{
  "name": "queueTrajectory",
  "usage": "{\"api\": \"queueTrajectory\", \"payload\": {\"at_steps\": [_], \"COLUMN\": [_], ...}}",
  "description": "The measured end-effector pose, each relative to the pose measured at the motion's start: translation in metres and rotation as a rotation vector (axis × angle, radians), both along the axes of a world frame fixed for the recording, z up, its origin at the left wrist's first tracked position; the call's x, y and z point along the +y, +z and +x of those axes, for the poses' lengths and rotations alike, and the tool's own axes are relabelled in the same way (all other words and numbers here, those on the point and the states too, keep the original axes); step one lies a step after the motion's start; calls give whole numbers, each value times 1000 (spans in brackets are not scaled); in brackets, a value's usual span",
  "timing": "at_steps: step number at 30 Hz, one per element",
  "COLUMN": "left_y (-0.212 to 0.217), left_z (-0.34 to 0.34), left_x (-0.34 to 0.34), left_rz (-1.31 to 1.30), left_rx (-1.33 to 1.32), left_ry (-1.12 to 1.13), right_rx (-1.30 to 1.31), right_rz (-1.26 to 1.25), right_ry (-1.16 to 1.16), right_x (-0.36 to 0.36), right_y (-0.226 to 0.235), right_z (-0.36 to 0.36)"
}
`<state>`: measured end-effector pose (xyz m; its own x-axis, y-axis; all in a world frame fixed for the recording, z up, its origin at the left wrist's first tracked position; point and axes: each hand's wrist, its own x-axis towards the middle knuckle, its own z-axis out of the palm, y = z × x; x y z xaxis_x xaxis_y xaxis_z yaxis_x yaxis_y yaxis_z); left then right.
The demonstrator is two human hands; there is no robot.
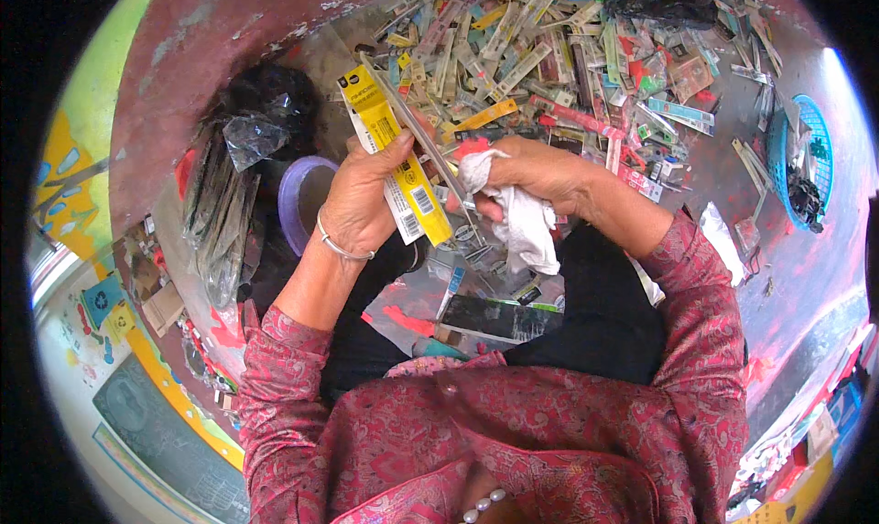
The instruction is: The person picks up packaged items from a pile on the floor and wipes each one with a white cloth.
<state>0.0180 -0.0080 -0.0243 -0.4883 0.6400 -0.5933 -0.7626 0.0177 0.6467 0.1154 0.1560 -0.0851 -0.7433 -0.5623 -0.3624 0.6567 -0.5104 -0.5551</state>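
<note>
Your left hand [362, 194] is clamped on a long, flat yellow-and-white printed card package [374, 112], which stands tilted in front of you, above your lap. Its glossy yellow and white panels carry dark lettering near the top end and two striped barcodes near the lower end; the small print is too fine to make out. A thin, greyish, stiff-looking strip [438, 153] runs along the package's right side. Your right hand [540, 171] is closed on a crumpled, soft white cloth [529, 231], its folds hanging below your fingers, just beside the strip; whether cloth and strip touch, you cannot tell from here. Beyond your hands, a loose heap of narrow, printed card-and-plastic packages [513, 61] spreads over the worn, red-stained floor [714, 180], most labels too small to read. On your right stands a light-blue latticed plastic basket [815, 125] with dark, crinkled material inside; on your left, a round lilac plastic rim [293, 203] shows beside wrinkled, see-through plastic bags [220, 212].
</note>
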Motion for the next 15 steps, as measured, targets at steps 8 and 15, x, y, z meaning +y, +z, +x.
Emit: {"api": "queueTrajectory", "payload": {"at_steps": [8,15], "left_y": [-2,-6], "left_z": [1,3], "left_x": [9,9], "left_rz": [49,-17], "left_rx": [-40,-123], "left_ry": [10,54], "right_rx": [-36,-40], "right_rz": [-5,137], "right_ry": [-146,-185], "right_x": [-9,-4], "right_y": [1,-4], "right_z": [6,12]}}
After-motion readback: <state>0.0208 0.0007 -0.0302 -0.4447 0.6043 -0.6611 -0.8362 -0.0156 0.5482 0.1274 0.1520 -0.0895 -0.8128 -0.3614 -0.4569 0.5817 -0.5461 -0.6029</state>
